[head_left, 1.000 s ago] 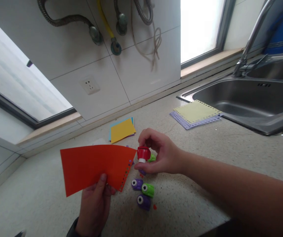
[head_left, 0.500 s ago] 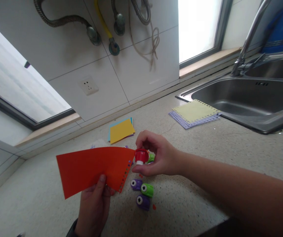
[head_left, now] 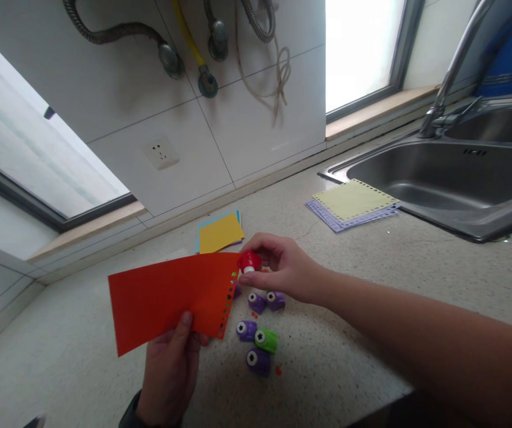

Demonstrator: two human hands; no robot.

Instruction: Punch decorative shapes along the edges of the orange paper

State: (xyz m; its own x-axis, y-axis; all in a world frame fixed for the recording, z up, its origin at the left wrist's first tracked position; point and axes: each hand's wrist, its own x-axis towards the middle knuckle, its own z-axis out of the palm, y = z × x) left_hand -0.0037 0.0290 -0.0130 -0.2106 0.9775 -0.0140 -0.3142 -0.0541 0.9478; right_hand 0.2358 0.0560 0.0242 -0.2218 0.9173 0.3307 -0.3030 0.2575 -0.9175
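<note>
Pinched by its lower edge in my left hand [head_left: 173, 362] is a sheet of orange paper [head_left: 162, 297], raised above the counter. A row of small punched holes runs along its right edge. My right hand [head_left: 282, 267] grips a red and white craft punch [head_left: 250, 261] between thumb and fingers, at the sheet's upper right corner. Whether the paper sits inside the punch's slot, I cannot tell. Below lie several purple punches [head_left: 258, 361] and a green punch [head_left: 266, 340], with white round tops bearing shapes. Orange paper bits [head_left: 278, 370] lie beside them.
Yellow and blue paper [head_left: 220, 233] lies behind the orange sheet. A stack of pale yellow and lilac sheets [head_left: 354, 201] with punched borders rests by the steel sink [head_left: 416, 178]. The tiled wall [head_left: 260, 131] closes off the counter's back.
My right hand and the red punch have moved up slightly, the punch tilting. The orange sheet's right side has risen with them, and more purple punches show underneath.
</note>
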